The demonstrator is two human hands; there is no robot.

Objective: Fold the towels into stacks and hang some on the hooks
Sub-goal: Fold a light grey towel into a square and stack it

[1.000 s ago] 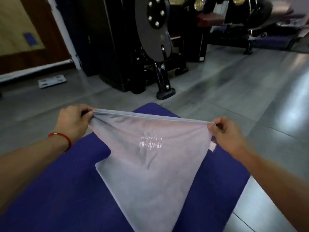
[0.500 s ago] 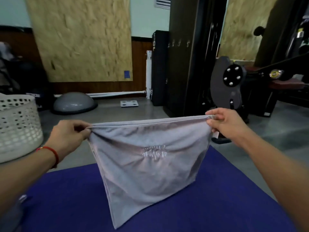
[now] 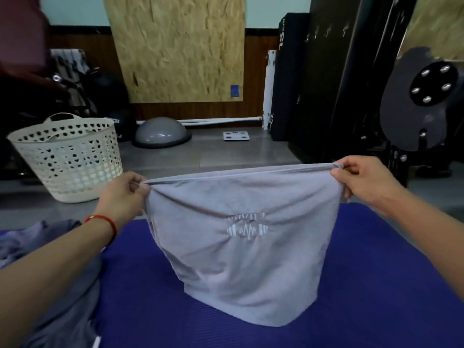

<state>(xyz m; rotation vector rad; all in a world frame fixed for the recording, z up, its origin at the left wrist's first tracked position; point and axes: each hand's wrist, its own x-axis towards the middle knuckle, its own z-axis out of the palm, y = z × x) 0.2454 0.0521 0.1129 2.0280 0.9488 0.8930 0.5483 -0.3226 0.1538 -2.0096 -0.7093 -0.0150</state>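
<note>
A grey towel (image 3: 241,267) with a white embroidered logo hangs stretched between my hands above the blue mat (image 3: 376,285). My left hand (image 3: 123,197), with a red string on its wrist, pinches the towel's upper left corner. My right hand (image 3: 361,182) pinches the upper right corner. The towel's lower edge touches the mat. More grey towels (image 3: 50,285) lie bunched on the mat at the lower left, partly behind my left arm. Several hooks (image 3: 326,33) show on the dark cabinet at the upper right.
A white perforated laundry basket (image 3: 67,156) stands on the floor at the left. Beyond it are a grey half-dome balance trainer (image 3: 160,133), a white scale (image 3: 236,136) and black gym machines (image 3: 421,104) at the right.
The view has swung left and up from the floor to the wall. The towel, held by the same two corners, has settled from a hanging point to a broad drape on the mat.
</note>
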